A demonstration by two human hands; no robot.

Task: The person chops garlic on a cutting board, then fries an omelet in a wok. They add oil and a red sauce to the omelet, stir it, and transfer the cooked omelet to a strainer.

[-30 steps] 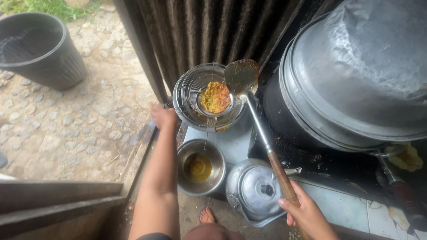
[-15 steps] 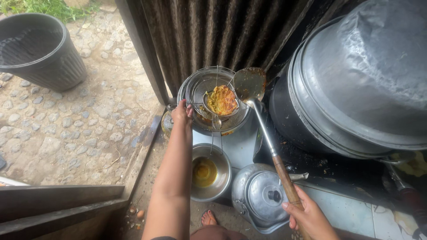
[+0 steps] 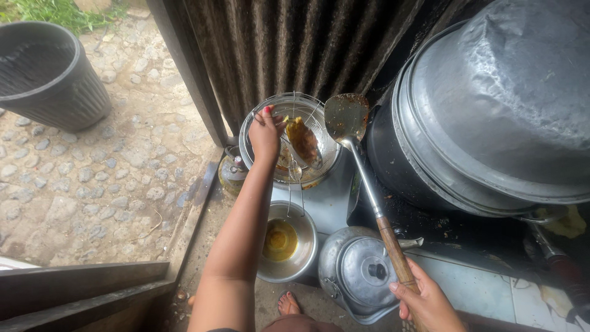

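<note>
Two hands are at work, and both reach away from you toward the wire strainer (image 3: 295, 138), which serves as the landmark. Your left hand (image 3: 265, 132) is stretched far out and sits at the strainer's left rim, fingers pinched on the near end of the fried piece (image 3: 303, 141) or on the wire beside it; which of the two cannot be told. Your right hand (image 3: 425, 301) stays close to your body, well to the right of and below the strainer, fist wrapped around the wooden end of the ladle (image 3: 369, 184).

That fried piece lies inside the strainer, tilted on edge, its long axis running from upper left to lower right. The left hand touches it or nearly so; the right hand is well apart from it, though the ladle's long handle runs up from that hand and puts the metal scoop just beside the strainer's right rim, above the piece.

Straight below the strainer stands a steel bowl (image 3: 284, 243) with yellow oil. Right of that bowl sits a kettle (image 3: 362, 270). Further right of the strainer bulks a big dark pot (image 3: 424, 166) under a grey lid (image 3: 510, 104). Far left of the strainer, on cobbles, is a black bucket (image 3: 46, 74).
</note>
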